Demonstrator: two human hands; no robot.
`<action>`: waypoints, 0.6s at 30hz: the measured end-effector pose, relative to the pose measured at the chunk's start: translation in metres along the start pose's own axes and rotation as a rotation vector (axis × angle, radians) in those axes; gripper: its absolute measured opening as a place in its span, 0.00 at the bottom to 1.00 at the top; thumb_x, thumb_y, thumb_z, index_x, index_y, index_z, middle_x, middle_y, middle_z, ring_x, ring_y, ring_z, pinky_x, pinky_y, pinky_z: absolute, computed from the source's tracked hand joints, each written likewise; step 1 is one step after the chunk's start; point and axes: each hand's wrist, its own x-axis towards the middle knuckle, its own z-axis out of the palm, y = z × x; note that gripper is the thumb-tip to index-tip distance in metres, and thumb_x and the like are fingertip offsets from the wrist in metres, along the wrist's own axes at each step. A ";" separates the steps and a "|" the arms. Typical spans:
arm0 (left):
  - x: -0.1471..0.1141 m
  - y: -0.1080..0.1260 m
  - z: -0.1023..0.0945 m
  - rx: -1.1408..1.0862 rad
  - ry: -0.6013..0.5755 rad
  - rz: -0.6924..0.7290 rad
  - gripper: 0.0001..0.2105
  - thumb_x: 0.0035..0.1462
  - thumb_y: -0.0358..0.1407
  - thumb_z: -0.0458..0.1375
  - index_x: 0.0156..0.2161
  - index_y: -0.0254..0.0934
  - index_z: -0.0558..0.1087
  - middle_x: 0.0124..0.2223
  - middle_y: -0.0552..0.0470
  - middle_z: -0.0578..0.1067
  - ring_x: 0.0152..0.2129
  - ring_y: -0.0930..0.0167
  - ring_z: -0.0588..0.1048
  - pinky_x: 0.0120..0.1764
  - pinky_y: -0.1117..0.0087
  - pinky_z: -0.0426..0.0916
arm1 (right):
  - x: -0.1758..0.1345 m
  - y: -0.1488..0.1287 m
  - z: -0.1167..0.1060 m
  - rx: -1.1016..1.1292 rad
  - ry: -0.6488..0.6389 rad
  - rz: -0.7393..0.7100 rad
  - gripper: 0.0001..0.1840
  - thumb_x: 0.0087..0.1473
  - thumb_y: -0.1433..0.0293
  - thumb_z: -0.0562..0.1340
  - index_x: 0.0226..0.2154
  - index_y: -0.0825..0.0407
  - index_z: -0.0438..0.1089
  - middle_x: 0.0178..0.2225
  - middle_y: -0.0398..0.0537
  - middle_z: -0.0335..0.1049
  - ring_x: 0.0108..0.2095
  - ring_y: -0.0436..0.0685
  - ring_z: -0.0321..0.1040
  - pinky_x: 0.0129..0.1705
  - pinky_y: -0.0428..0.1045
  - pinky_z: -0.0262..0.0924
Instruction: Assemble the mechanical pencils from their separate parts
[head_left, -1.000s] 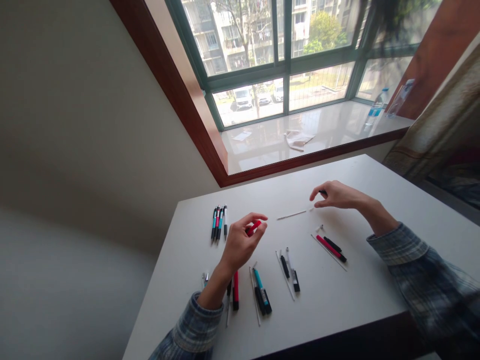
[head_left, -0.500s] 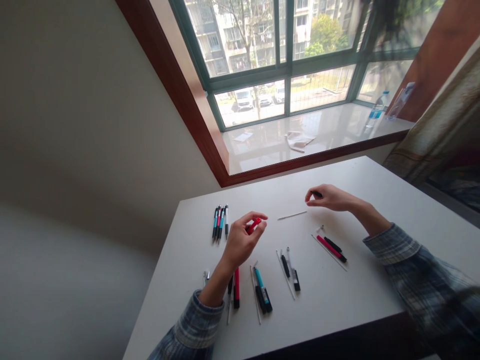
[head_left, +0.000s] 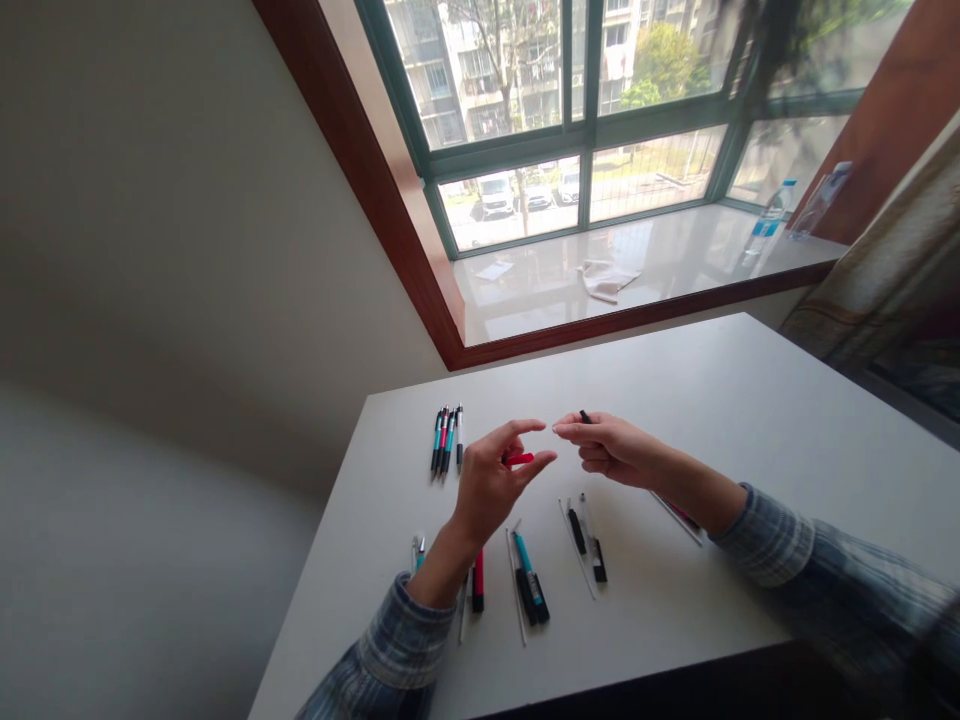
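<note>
My left hand (head_left: 491,485) holds a red pen barrel (head_left: 519,459) in its curled fingers, with thumb and forefinger apart. Just to its right, my right hand (head_left: 619,448) is closed with fingertips pinched, a black pen part (head_left: 586,416) showing above them. Whether a thin refill is also in that pinch, I cannot tell. On the table in front lie taken-apart pens: a teal barrel (head_left: 522,552) with black parts, a clear barrel (head_left: 589,520) beside a black grip (head_left: 576,532), and a red barrel (head_left: 478,580) partly behind my left wrist. White refills (head_left: 515,585) lie alongside.
Several whole pens (head_left: 444,440) stand in a row at the table's left back. Under my right forearm, another set of pen parts (head_left: 679,518) is mostly hidden. Beyond the white table (head_left: 675,380), a window sill holds a cloth (head_left: 606,280) and a plastic bottle (head_left: 766,222).
My right hand has moved left, close to my left hand. The loose refill that lay between them no longer shows on the table. My left hand has tilted the red barrel flatter.
</note>
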 end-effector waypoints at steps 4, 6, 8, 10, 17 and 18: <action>-0.001 -0.001 0.001 0.031 -0.028 0.041 0.15 0.57 0.45 0.68 0.45 0.39 0.81 0.24 0.59 0.66 0.23 0.75 0.64 0.31 0.73 0.62 | -0.002 0.004 0.005 0.071 -0.014 0.033 0.20 0.51 0.59 0.75 0.34 0.51 0.67 0.19 0.27 0.37 0.20 0.45 0.31 0.20 0.45 0.32; -0.001 -0.002 0.002 0.048 -0.027 0.048 0.14 0.57 0.45 0.68 0.44 0.38 0.80 0.24 0.60 0.65 0.23 0.75 0.64 0.31 0.73 0.62 | -0.003 0.006 0.007 0.088 -0.031 0.039 0.20 0.51 0.60 0.75 0.35 0.51 0.67 0.19 0.27 0.37 0.20 0.44 0.31 0.21 0.45 0.33; -0.001 -0.002 0.002 0.065 -0.020 0.049 0.14 0.57 0.44 0.68 0.44 0.38 0.80 0.24 0.60 0.65 0.23 0.75 0.64 0.31 0.74 0.62 | -0.004 0.008 0.009 0.098 -0.054 0.040 0.19 0.52 0.60 0.75 0.35 0.51 0.67 0.18 0.27 0.38 0.20 0.45 0.31 0.21 0.44 0.33; -0.001 -0.001 0.002 0.076 -0.010 0.051 0.13 0.58 0.44 0.67 0.43 0.38 0.80 0.24 0.60 0.65 0.22 0.75 0.64 0.31 0.74 0.62 | -0.005 0.010 0.011 0.101 -0.060 0.043 0.19 0.52 0.60 0.75 0.34 0.51 0.66 0.18 0.28 0.38 0.20 0.44 0.32 0.20 0.45 0.33; -0.001 0.002 0.000 0.090 -0.038 0.079 0.11 0.61 0.44 0.65 0.42 0.38 0.82 0.23 0.57 0.70 0.21 0.75 0.66 0.29 0.74 0.62 | -0.006 0.017 0.013 0.067 -0.053 0.027 0.21 0.51 0.58 0.75 0.33 0.50 0.66 0.18 0.28 0.40 0.20 0.44 0.32 0.21 0.45 0.32; -0.001 0.001 0.000 0.094 -0.036 0.086 0.11 0.61 0.43 0.65 0.43 0.38 0.83 0.23 0.58 0.70 0.20 0.76 0.66 0.29 0.74 0.62 | -0.006 0.016 0.012 0.021 -0.052 0.005 0.20 0.52 0.57 0.74 0.34 0.51 0.67 0.18 0.28 0.41 0.19 0.44 0.33 0.21 0.46 0.32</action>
